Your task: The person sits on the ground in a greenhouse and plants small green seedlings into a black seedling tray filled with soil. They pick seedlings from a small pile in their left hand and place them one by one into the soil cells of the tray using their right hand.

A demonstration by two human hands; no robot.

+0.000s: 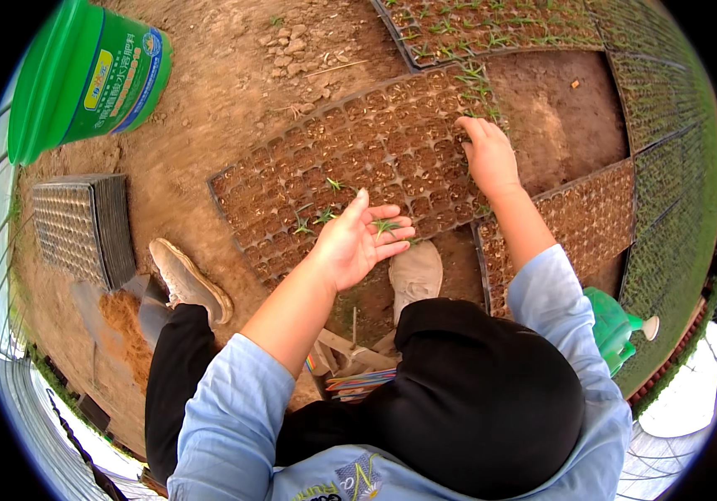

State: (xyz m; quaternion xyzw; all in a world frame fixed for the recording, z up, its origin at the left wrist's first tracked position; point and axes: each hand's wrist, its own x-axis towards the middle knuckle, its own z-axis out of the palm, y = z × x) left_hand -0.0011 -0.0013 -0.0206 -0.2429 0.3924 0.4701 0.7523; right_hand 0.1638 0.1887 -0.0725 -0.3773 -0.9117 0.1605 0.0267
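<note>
My left hand (358, 241) is turned palm up over the near edge of a soil-filled seedling tray (358, 147), with a small green seedling (386, 227) lying across its fingers. A few more seedlings (325, 216) lie on the tray just left of that hand. My right hand (489, 150) hangs palm down over the tray's right part, its fingertips bent close to the cells; whether they pinch anything cannot be made out. Green seedlings (474, 81) stand in a row along the tray's far right end, partly behind the hand.
A green bucket (99, 75) with writing stands at upper left, above stacked empty trays (80, 228). Planted trays (496, 25) lie at the top and right. Another soil-filled tray (574, 219) and a green watering can (612, 329) are at right. My shoe (418, 272) touches the tray's near edge.
</note>
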